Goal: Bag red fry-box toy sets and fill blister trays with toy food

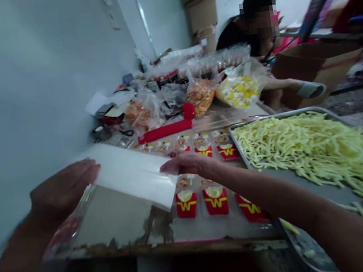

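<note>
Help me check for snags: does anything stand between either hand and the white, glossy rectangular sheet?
Nothing visible does. The right hand grips the white, glossy rectangular sheet at its right end; the left hand appears to touch its left edge. Red-and-yellow fry-carton shapes lie nearby, not between.

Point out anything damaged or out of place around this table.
The tabletop looks damaged along its near edge: ragged dark brown patches break its pale surface, just below the white sheet. On the metal tray, a few fry-shaped strips lie apart from the main heap, only slightly untidy.
</note>
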Demonstrator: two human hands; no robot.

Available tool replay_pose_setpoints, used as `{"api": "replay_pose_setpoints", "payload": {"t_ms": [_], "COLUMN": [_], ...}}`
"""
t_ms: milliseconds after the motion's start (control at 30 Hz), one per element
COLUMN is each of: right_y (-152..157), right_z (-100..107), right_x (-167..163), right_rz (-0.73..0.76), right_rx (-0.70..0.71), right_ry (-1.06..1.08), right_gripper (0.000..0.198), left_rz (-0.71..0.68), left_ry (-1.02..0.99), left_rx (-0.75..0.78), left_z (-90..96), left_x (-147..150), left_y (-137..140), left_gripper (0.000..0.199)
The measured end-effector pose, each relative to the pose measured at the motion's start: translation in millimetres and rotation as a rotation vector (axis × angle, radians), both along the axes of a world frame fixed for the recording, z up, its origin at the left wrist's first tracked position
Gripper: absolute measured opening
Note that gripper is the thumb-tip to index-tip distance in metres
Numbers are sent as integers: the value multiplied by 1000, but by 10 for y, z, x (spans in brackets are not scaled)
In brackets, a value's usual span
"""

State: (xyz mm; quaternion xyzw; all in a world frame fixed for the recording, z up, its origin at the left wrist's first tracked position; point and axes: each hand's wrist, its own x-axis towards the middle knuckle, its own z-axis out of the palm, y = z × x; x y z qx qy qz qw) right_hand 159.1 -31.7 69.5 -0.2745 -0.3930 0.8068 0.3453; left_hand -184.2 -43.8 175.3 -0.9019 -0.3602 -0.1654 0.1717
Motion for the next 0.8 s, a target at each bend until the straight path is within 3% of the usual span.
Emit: {"api": "replay_pose_setpoints", "payload": {"t_ms": [100, 200, 267, 367, 500, 567, 667, 733, 800], "right_y": [-146, -86, 64, 372, 689, 740, 663, 493, 215], "right_z": [-143, -313, -437, -607, -689, -631, -448, -309, -195], "right_x": [-312, -645, -900, -1293, -1665, -1666, -1324, -905, -440], "right_rz": [62, 180, 270, 392, 507, 493, 269, 126, 244], "right_rx": [146, 393, 516, 597, 726, 862, 1147, 1227, 1209], "right_ry": [-120, -474, -687, -838, -964, -1009, -1125, -1228, -1311], "right_gripper": [38, 25, 22, 26, 31, 47, 62, 48, 43], "left_rz": [34, 107, 139, 171, 270, 387, 571, 661, 702], "left_ry": [61, 95, 169, 256, 184, 53, -94, -158, -231], "left_rx": [-81, -150, -238, -414, -518, -444, -378, -531, -747], "left_z": [-301, -755, -1070, -1419, -1530, -1512, -1562, -1659, -1765], "left_x": [-479, -738, -778, -649, -321, -198, -118, -118, -140], "left_y": [-714, -1257, -1491, -1647, -1449, -1148, -554, -205, 23], "left_gripper": [80, 68, 57, 42, 23, 34, 60, 62, 47]}}
